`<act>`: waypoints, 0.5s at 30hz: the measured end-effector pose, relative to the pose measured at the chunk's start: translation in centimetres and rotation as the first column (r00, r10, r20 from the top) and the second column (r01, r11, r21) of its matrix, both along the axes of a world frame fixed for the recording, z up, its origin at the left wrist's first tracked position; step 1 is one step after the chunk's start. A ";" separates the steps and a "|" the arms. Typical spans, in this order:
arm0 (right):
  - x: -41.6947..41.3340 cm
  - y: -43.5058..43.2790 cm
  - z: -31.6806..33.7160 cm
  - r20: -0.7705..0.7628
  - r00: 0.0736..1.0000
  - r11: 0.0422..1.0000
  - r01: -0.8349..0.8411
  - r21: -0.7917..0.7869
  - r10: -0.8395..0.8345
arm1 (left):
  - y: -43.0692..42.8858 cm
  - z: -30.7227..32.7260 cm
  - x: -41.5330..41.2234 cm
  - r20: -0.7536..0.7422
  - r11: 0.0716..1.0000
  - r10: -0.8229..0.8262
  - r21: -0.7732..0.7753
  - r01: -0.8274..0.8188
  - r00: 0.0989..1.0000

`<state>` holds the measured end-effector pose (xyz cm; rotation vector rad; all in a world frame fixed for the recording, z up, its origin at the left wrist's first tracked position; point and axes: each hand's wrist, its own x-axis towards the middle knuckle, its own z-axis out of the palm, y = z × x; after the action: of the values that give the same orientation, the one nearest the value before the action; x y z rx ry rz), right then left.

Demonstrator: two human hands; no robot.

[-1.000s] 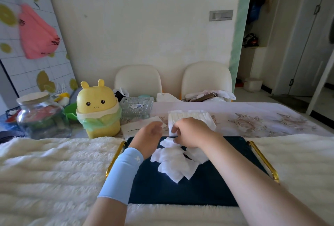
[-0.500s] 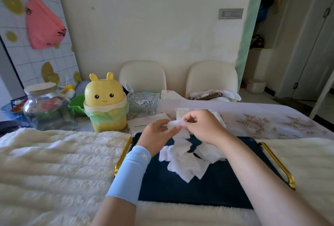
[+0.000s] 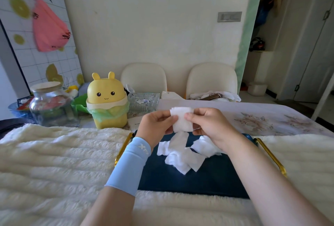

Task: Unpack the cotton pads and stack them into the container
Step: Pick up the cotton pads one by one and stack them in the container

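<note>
Cream fluffy blanket [image 3: 54,162] covers the near table from edge to edge. On it, dead centre, a navy tray [image 3: 207,180] with gold handles at its three and nine o'clock sides. A yellow bunny-faced bin [image 3: 106,101] stands off the tray at about ten o'clock, green liner bunched under its lid. A lidded glass jar [image 3: 50,104] sits at the bin's nine o'clock, and a cut-glass dish [image 3: 143,102] just beside the bin at its three o'clock. Loose cotton pads [image 3: 182,159], white squares, lie in an overlapping heap on the tray's twelve o'clock half. Both hands are raised above that heap. Left hand [image 3: 155,128], pale blue sleeve [image 3: 132,164] on the wrist, pinches the held pads [image 3: 181,120] at their nine o'clock edge. Right hand [image 3: 211,126] pinches the three o'clock edge, fingers curled. The held pads look like a small stack, corners fanned at the top; count not readable
</note>
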<state>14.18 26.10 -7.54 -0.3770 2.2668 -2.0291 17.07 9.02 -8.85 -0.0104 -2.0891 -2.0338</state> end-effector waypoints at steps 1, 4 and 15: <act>0.1 0.1 0.2 0.023 1.000 0.999 -0.016 -0.044 0.017 | 0.1 0.1 0.1 -0.009 1.000 0.010 0.027 -0.010 1.000; 0.5 0.1 1.0 0.072 0.991 0.983 -0.097 -0.155 0.109 | 0.2 0.6 0.4 -0.004 0.990 -0.017 0.140 0.017 1.000; -0.3 -0.1 -0.9 -0.313 0.949 0.859 0.134 0.495 0.032 | -2.1 -0.5 -0.6 0.098 0.984 0.141 0.094 -0.151 0.985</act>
<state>13.87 26.01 -8.46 -0.6265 2.9079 -1.3622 16.52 6.92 -9.33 0.2497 -1.9707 -2.0842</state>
